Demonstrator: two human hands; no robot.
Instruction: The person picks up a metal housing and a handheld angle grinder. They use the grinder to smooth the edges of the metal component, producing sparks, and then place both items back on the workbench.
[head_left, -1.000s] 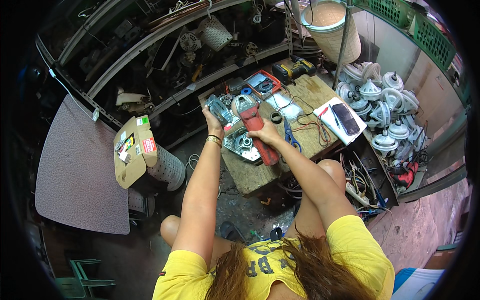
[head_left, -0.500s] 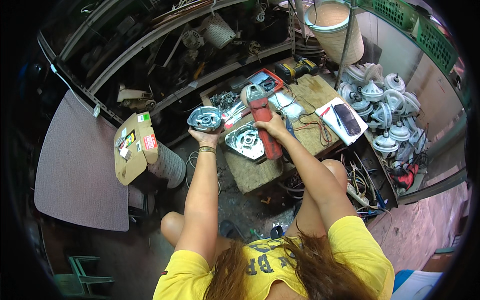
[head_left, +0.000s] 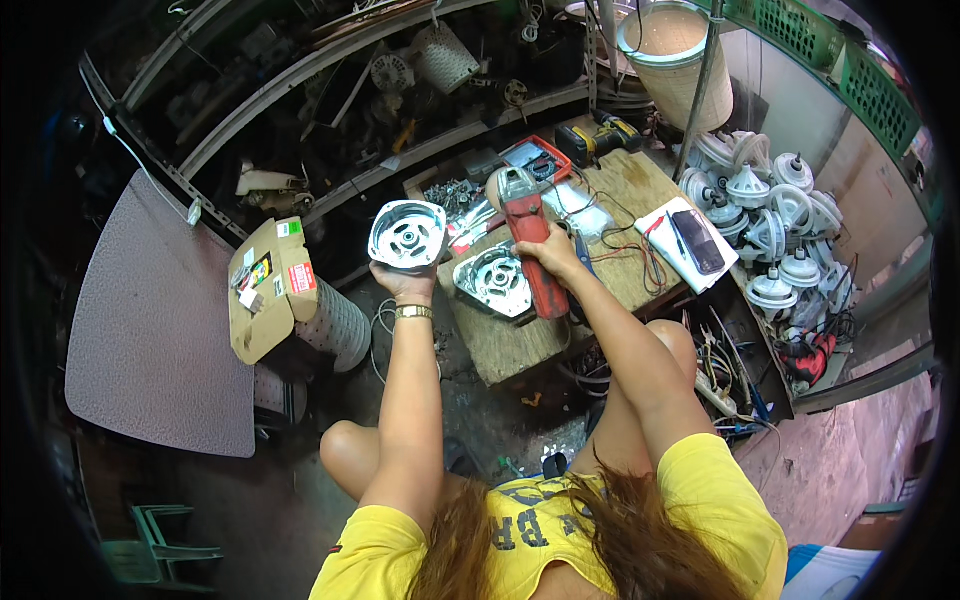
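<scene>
My left hand [head_left: 405, 280] grips a silver metal motor housing [head_left: 408, 236] from below, its hollow, slotted inner side tilted toward me. My right hand [head_left: 548, 254] is wrapped round the red body of an angle grinder [head_left: 527, 225], whose silver head and disc point away from me. A second silver metal housing [head_left: 493, 281] lies on the wooden bench [head_left: 500, 352], just left of the grinder and partly beside its body. The two housings are apart from each other.
Behind lie a pile of screws [head_left: 452, 196], a red tray [head_left: 538, 158] and a yellow-black drill [head_left: 597, 138]. To the right rest a phone [head_left: 695, 240] on white paper and stacked white pulley-like parts [head_left: 770, 215]. An open cardboard box [head_left: 272, 310] sits on a drum at left.
My left hand has raised and turned the housing so that its hollow inside faces me more. My right hand and the grinder have hardly moved.
</scene>
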